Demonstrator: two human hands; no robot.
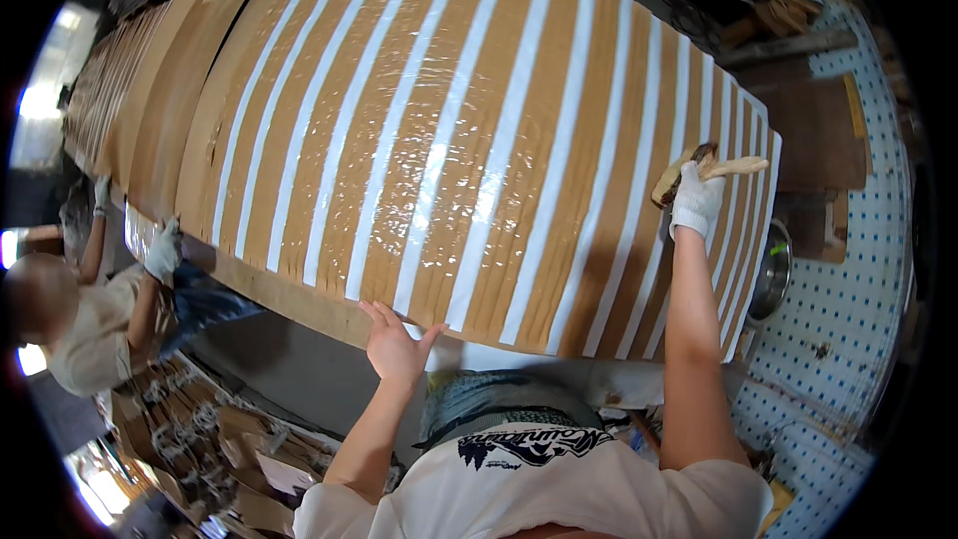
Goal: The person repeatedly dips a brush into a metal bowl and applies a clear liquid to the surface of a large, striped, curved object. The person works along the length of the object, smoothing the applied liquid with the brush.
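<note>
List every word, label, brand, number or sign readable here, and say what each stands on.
Wearer's cream T-shirt: large dark lettering with tree shapes at its left; I won't copy the wording.
Same T-shirt, beneath: smaller lettering, too small to read.
Pale sheet at lower left: too blurred to tell whether it bears print.
Brown-and-white striped surface: no lettering seen.

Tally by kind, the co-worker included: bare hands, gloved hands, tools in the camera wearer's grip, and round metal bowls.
Bare hands: 1, the wearer's left hand
Gloved hands: 3, the wearer's right hand, the co-worker's nearer hand and farther hand
Held tools: 1, the wooden-handled tool
Bowls: 1, the metal bowl, partly hidden
Total: 6
</note>
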